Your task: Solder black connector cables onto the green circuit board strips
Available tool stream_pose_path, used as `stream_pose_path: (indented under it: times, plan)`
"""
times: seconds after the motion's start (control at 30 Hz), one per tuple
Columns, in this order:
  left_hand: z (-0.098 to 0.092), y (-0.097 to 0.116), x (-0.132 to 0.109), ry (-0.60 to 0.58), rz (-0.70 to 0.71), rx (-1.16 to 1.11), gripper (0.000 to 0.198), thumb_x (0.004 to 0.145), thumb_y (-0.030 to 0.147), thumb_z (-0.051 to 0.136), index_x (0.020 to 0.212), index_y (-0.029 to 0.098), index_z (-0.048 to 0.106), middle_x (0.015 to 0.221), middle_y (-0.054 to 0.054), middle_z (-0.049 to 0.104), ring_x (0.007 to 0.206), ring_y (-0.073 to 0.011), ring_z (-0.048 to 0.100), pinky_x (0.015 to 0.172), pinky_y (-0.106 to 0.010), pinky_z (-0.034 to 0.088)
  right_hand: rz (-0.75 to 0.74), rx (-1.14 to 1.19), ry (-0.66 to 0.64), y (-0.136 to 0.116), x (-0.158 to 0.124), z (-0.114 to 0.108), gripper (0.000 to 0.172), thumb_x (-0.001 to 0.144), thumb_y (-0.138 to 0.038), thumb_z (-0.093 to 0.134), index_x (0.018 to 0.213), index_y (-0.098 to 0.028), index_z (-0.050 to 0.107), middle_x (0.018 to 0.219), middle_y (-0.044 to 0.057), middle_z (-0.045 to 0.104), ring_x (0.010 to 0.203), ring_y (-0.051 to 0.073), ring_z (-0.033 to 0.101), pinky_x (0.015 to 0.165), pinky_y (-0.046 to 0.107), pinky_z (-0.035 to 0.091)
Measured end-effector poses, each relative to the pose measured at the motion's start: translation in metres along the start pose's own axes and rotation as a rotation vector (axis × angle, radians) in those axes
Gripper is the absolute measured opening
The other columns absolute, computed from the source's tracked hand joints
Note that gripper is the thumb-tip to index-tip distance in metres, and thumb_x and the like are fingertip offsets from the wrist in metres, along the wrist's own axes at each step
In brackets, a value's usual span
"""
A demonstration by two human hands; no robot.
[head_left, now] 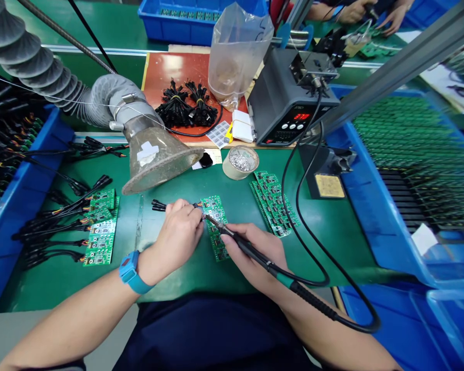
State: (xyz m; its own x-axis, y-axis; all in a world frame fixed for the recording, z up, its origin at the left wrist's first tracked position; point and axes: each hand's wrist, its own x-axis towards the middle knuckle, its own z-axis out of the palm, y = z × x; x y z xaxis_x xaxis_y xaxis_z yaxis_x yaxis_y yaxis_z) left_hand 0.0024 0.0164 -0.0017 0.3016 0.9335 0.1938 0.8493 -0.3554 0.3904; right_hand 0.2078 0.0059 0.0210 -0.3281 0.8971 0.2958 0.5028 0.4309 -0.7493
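Observation:
My right hand (257, 247) grips a soldering iron (251, 251), its tip reaching the left edge of a green circuit board (217, 232). Close to that tip, my left hand (182, 226) pinches a black cable (160, 205) whose plug ends stick out to the left. Coloured wires at the board's upper left edge run towards the fingers; the exact pinch point is hidden. Farther right lies another panel of circuit boards (274, 203). On the left, several boards with cables attached (100, 239) are stacked in a row.
A fume extraction funnel (160, 165) hangs above the left hand. Behind are a solder tin (240, 162), a soldering station (294, 113), bundled cables (185, 105) and a plastic bag (235, 51). An iron stand (325, 170) and blue bins (406, 247) flank the right. A co-worker's hands (355, 11) are at the back.

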Motion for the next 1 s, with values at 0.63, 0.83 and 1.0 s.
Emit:
stream_pose_path:
  times: [0.63,0.83,1.0]
  plan:
    - [-0.0019,0.0000,0.0005,-0.031,-0.016,-0.007,0.011,0.091,0.013,0.064,0.084,0.019,0.059,0.080,-0.005,0.064,0.087,-0.0252,0.052,0.076,-0.039,0.037,0.014,0.013,-0.018,-0.0025,0.0023,-0.0019,0.009,0.098,-0.022,0.067,0.107,-0.022,0.066,0.075,-0.002,0.073,0.061,0.013,0.069,0.065,0.023,0.056]
    - [-0.0002,-0.0007,0.0009,-0.033,-0.009,0.030,0.012,0.092,0.016,0.064,0.080,0.019,0.061,0.080,-0.005,0.064,0.085,-0.0254,0.052,0.076,-0.040,0.038,-0.035,-0.013,-0.017,-0.0005,0.0014,0.0006,0.010,0.098,-0.021,0.066,0.107,-0.022,0.065,0.077,-0.001,0.075,0.061,0.013,0.070,0.065,0.023,0.058]
    - [-0.0008,0.0001,0.0017,-0.056,-0.020,0.042,0.015,0.092,0.016,0.064,0.078,0.018,0.061,0.079,-0.005,0.064,0.084,-0.0250,0.052,0.075,-0.039,0.037,-0.053,-0.034,0.000,-0.0013,-0.0012,-0.0005,0.009,0.099,-0.024,0.065,0.107,-0.022,0.065,0.077,0.000,0.075,0.061,0.014,0.071,0.066,0.024,0.060]
